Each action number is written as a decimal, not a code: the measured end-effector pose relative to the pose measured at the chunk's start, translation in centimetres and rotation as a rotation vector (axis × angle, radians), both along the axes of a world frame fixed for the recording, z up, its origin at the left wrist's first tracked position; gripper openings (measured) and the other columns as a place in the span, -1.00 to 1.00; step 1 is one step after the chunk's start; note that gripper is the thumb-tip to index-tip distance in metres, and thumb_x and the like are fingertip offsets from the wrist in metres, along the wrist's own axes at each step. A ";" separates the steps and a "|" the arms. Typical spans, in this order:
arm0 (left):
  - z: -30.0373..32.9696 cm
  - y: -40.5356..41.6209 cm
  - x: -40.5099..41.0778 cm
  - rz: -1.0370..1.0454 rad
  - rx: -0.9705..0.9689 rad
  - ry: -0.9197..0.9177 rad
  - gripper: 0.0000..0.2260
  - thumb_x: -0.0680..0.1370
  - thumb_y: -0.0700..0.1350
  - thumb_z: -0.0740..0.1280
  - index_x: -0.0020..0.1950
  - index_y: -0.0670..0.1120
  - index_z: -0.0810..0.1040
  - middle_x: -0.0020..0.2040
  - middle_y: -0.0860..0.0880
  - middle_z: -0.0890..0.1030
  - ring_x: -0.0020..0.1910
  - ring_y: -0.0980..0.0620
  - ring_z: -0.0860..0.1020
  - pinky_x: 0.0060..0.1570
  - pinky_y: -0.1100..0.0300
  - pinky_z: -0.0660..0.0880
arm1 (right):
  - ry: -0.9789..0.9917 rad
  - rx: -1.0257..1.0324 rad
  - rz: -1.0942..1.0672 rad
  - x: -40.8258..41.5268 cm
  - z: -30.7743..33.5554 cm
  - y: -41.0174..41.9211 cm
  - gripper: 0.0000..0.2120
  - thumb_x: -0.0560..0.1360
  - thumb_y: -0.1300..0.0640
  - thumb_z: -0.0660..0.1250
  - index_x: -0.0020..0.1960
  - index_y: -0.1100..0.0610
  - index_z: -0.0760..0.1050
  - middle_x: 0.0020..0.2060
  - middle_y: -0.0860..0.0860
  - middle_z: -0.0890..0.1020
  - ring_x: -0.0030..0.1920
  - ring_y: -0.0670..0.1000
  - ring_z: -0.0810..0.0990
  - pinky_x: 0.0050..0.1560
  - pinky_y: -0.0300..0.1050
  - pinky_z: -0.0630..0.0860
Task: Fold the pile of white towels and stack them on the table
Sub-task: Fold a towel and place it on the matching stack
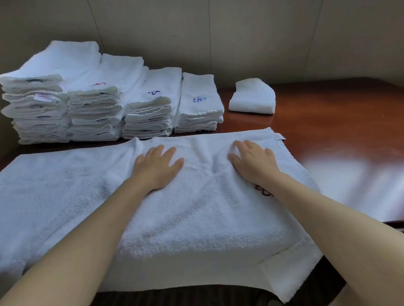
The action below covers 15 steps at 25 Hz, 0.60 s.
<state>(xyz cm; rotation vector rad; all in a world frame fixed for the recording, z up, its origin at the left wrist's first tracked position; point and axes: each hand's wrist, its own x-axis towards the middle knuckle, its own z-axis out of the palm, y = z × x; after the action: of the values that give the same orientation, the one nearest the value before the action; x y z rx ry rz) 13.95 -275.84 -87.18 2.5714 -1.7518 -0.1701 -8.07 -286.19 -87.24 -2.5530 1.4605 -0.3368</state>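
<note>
I had the large white terry towel (176,215) spread flat across the near part of the glossy dark reddish-brown wooden worktop (349,126), with its near edge hanging over the worktop's front edge and its near right corner folded back on itself. My left hand (158,166) lay palm down on the far middle of that towel, fingers straight and spread, gripping nothing. My right hand (253,160) also lay palm down on the towel, to the right of the left hand and apart from it, fingers extended and pressing the cloth, where a few wrinkles ran between the two hands. A dark red embroidered mark (264,191) showed on the towel just beside my right wrist. Beyond the towel's far edge stood four stacks of folded white towels (95,100), stepping down in height from left to right, some with small embroidered marks. To the right of those stacks, apart from them, sat a single small folded white towel (253,96).
</note>
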 end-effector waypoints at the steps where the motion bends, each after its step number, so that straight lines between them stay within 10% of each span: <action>1: -0.3 -0.2 0.9 0.025 -0.003 -0.005 -0.44 0.60 0.27 -0.10 0.55 0.10 0.02 0.57 -0.02 -0.01 0.54 -0.02 -0.02 0.48 -0.05 -0.04 | 0.006 -0.018 -0.030 0.5 0.1 0.2 -0.60 0.62 -0.06 -0.01 0.41 0.03 0.25 0.35 0.08 0.37 0.39 0.09 0.28 0.37 0.16 0.12; 9: 0.4 -0.2 5.0 0.017 -0.262 0.237 -0.63 0.63 -0.08 0.16 0.43 -0.09 0.38 0.48 -0.09 0.30 0.46 -0.04 0.26 0.41 0.15 0.16 | 0.063 -0.030 0.307 9.6 0.6 5.3 -0.70 0.62 0.02 0.01 0.27 0.07 0.39 0.27 0.04 0.42 0.37 0.05 0.30 0.36 0.16 0.12; 12: 2.4 3.2 10.3 0.276 -0.495 0.262 -0.72 0.55 -0.24 0.24 0.23 -0.13 0.57 0.25 -0.17 0.55 0.25 -0.16 0.48 0.21 0.06 0.40 | 0.040 -0.045 0.352 13.8 1.2 7.4 -0.71 0.58 0.12 0.10 0.26 0.10 0.42 0.24 0.07 0.45 0.37 0.06 0.31 0.38 0.13 0.11; 15: 3.3 8.3 16.5 0.628 -0.242 0.084 -0.62 0.57 -0.05 0.28 0.38 -0.11 0.40 0.40 -0.20 0.35 0.35 -0.23 0.33 0.26 -0.07 0.33 | -0.021 0.011 0.593 20.7 1.9 11.6 -0.69 0.60 0.06 0.09 0.31 0.08 0.38 0.23 0.07 0.44 0.36 0.08 0.31 0.32 0.10 0.20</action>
<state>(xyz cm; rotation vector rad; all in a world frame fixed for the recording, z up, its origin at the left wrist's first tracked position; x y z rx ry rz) 30.45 -267.56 -83.88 2.7223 -0.8106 -0.0426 12.67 -274.59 -85.36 -2.7995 0.6347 -0.2567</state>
